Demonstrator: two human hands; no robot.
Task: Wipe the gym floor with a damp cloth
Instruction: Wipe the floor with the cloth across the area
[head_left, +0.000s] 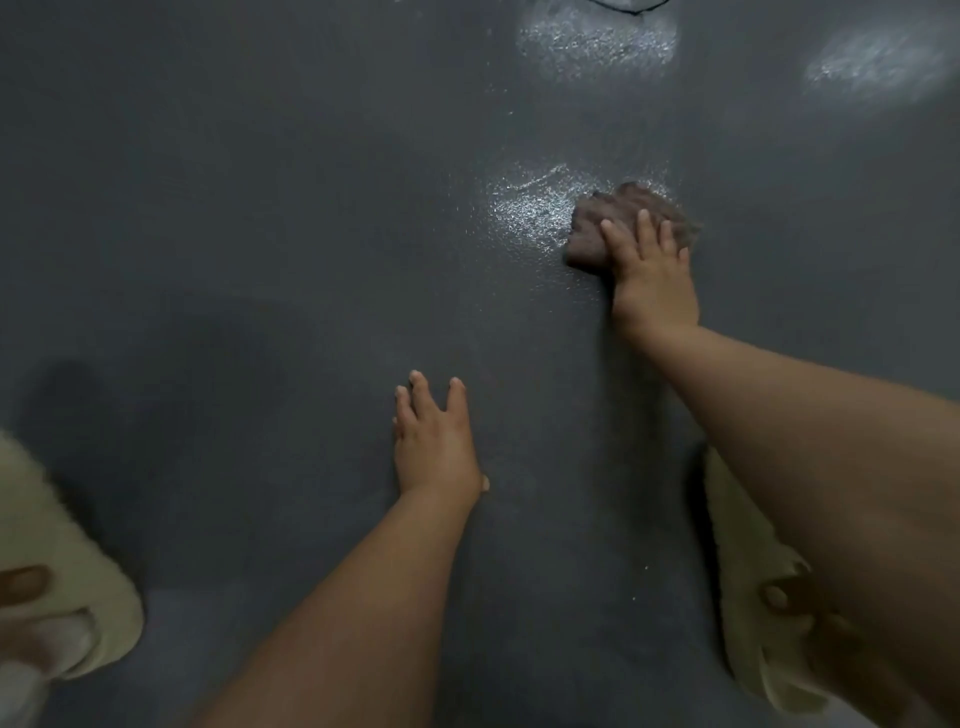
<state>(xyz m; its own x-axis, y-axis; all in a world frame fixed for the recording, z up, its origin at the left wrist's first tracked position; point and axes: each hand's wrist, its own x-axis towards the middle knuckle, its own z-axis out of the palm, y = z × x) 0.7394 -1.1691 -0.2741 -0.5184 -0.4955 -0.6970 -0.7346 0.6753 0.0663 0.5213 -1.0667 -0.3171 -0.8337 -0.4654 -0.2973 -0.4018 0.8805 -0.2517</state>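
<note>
A crumpled brown cloth (597, 228) lies on the dark grey gym floor (260, 208), right of centre. My right hand (652, 270) presses flat on the cloth's near right part, fingers straight and spread. A wet, glistening patch (535, 208) lies on the floor just left of the cloth. My left hand (434, 441) rests palm-down on the bare floor nearer to me, fingers straight and spread, holding nothing.
My feet in cream open-toe slippers stand at the lower left (67, 597) and lower right (758, 613). Two more shiny patches lie far ahead, at top centre (597, 41) and top right (878, 60). A dark curved object edge shows at the very top (631, 5).
</note>
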